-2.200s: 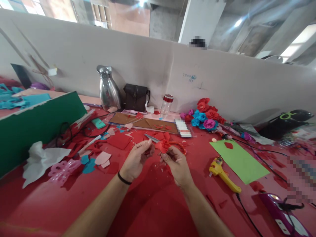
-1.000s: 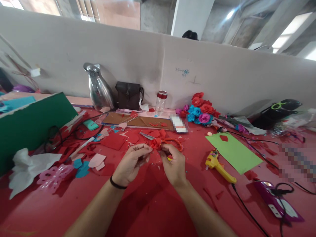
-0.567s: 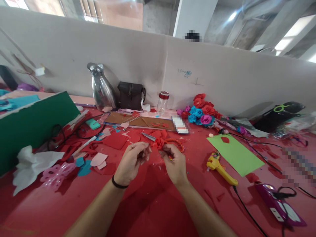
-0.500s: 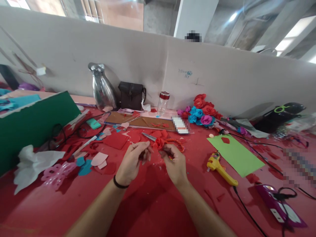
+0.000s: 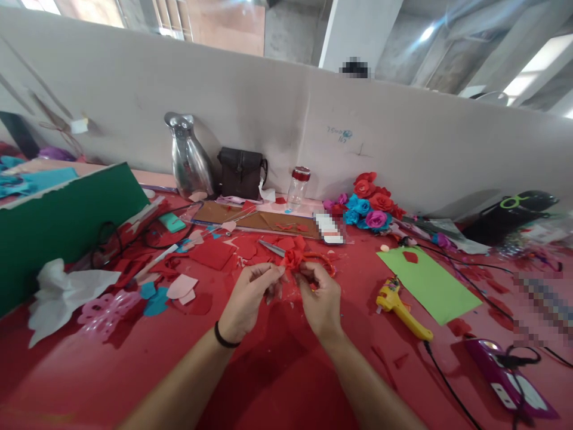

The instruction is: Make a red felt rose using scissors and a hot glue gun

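A small red paper rose [image 5: 293, 259] is held between my hands over the red table. My right hand [image 5: 321, 298] pinches it from below and the right, with the fingers closed. From the left, my left hand [image 5: 249, 297] meets the rose's petal edge, thumb and fingertips pressed together on it. The exact grip there is partly hidden. Just behind the rose lie scissors [image 5: 271, 248] with orange handles, among red paper pieces [image 5: 213, 254].
A yellow glue gun [image 5: 405, 310] with a cord lies right, beside a green sheet [image 5: 430, 283] and a purple power strip [image 5: 510, 376]. Finished paper roses [image 5: 371, 203], a glass jar [image 5: 298, 190], a dark bag [image 5: 242, 173] and a steel jug [image 5: 190, 156] stand along the partition.
My left hand has moved right, from apart to touching the rose's edge. The rose's petals now look more spread out. My right hand keeps its hold.
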Action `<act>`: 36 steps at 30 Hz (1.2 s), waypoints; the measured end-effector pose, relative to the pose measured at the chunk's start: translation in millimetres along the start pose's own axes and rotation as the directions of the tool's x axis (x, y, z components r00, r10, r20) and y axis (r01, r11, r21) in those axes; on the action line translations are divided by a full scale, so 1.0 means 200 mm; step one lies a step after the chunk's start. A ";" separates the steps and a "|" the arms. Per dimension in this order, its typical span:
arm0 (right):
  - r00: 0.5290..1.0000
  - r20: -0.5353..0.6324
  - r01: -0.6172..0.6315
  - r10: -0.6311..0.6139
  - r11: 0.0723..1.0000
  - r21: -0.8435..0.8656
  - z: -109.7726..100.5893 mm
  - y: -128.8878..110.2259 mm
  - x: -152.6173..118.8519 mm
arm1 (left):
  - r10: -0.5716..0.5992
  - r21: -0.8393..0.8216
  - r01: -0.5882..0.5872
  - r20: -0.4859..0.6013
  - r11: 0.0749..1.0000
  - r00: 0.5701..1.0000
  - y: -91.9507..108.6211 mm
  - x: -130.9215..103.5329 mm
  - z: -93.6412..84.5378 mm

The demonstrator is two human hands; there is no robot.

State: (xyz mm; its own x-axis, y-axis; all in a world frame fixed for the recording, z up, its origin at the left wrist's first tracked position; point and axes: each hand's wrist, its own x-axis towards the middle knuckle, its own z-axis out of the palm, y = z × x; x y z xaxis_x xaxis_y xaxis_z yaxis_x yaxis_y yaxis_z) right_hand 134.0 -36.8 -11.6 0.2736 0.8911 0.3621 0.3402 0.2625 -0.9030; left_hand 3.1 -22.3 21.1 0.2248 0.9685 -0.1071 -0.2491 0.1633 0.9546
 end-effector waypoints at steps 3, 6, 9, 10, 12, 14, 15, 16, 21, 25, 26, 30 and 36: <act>0.999 -0.001 0.034 -0.034 0.999 -0.036 0.00 0.00 0.00 | 0.009 0.009 -0.009 -0.002 1.000 1.000 0.00 0.00 0.01; 0.998 -0.009 0.069 -0.070 0.995 -0.077 -0.01 0.00 0.00 | -0.010 -0.006 0.010 0.009 1.000 1.000 -0.01 0.00 0.01; 0.997 -0.007 0.079 -0.080 0.993 -0.082 -0.01 0.00 0.00 | -0.047 -0.010 0.047 0.029 0.999 0.999 -0.01 -0.01 0.01; 0.997 -0.004 0.078 -0.079 0.994 -0.076 0.00 0.01 0.00 | -0.054 -0.001 0.054 0.040 0.999 0.998 -0.02 -0.01 0.01; 0.997 -0.002 0.073 -0.074 0.995 -0.063 0.00 0.01 0.00 | -0.049 0.033 0.048 0.044 0.998 0.998 -0.01 0.00 0.01; 0.998 -0.004 0.065 -0.065 0.996 -0.053 0.00 0.02 0.00 | -0.013 0.078 0.012 0.002 0.997 1.000 0.00 0.00 0.01; 0.998 -0.004 0.061 -0.061 0.997 -0.049 0.01 0.02 0.00 | 0.016 0.103 -0.013 -0.030 0.995 0.999 0.01 0.00 0.01; 0.998 -0.001 0.058 -0.058 0.997 -0.043 0.01 0.02 0.00 | 0.050 0.128 -0.042 -0.061 0.991 0.997 0.01 0.01 0.01; 1.000 0.019 -0.001 0.001 0.999 0.039 0.01 0.02 0.00 | 0.090 0.123 -0.075 -0.121 0.990 0.989 0.00 0.01 0.02; 0.996 0.057 -0.073 0.065 0.984 0.161 0.02 0.01 0.00 | 0.048 0.056 -0.040 -0.146 0.998 0.988 -0.02 0.00 0.03; 0.995 0.073 -0.084 0.071 0.978 0.193 0.02 0.01 0.01 | 0.055 0.054 -0.048 -0.141 0.997 0.988 -0.02 0.00 0.02; 0.988 0.134 -0.120 0.081 0.940 0.320 0.02 0.02 0.01 | 0.156 0.089 -0.144 -0.148 0.986 0.977 -0.03 0.01 0.01; 0.990 0.133 -0.100 0.044 0.887 0.451 0.01 0.01 0.02 | 0.309 0.286 -0.316 0.068 0.905 0.948 -0.08 0.06 -0.03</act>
State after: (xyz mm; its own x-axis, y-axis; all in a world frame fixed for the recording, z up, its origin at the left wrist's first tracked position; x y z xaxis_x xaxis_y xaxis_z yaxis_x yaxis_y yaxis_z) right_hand 133.5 -32.0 -13.1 0.1658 0.9431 0.2882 -0.1309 0.3107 -0.9414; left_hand 4.6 -12.6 3.9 0.2006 0.9563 0.2128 -0.0273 -0.2116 0.9770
